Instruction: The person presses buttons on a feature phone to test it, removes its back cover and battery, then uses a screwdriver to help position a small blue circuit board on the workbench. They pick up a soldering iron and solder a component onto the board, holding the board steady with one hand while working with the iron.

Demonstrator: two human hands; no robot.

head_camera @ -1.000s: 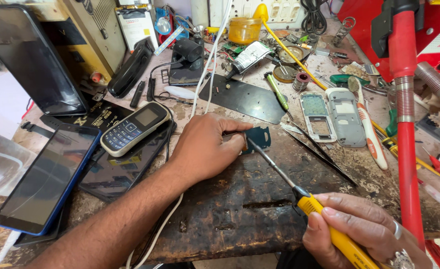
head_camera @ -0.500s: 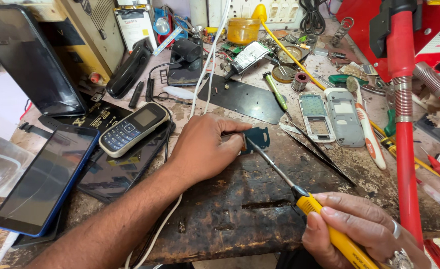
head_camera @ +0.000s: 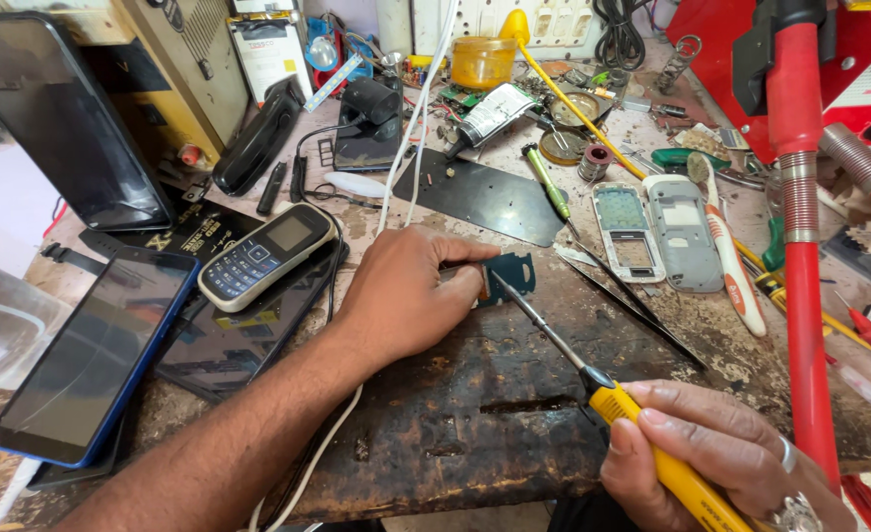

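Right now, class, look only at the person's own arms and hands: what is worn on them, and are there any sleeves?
Both forearms are bare, with no sleeve, glove or watch in view. The left hand wears nothing that shows. The right hand wears two rings: a plain silver band on one finger and, at the lower frame edge, a bulkier ornate silver ring.

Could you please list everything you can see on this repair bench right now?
circuit board: one, dark teal, bench centre, under left fingertips
screwdriver: one, yellow handle, tip on board
keypad phone: one, grey, left of centre
smartphone: one, blue-edged, far left
phone shells: two, grey, right of centre
toothbrush: one, white and orange, beside shells
jar: one, yellow, back
workbench: one, worn brown
left hand: pinning board
right hand: gripping screwdriver
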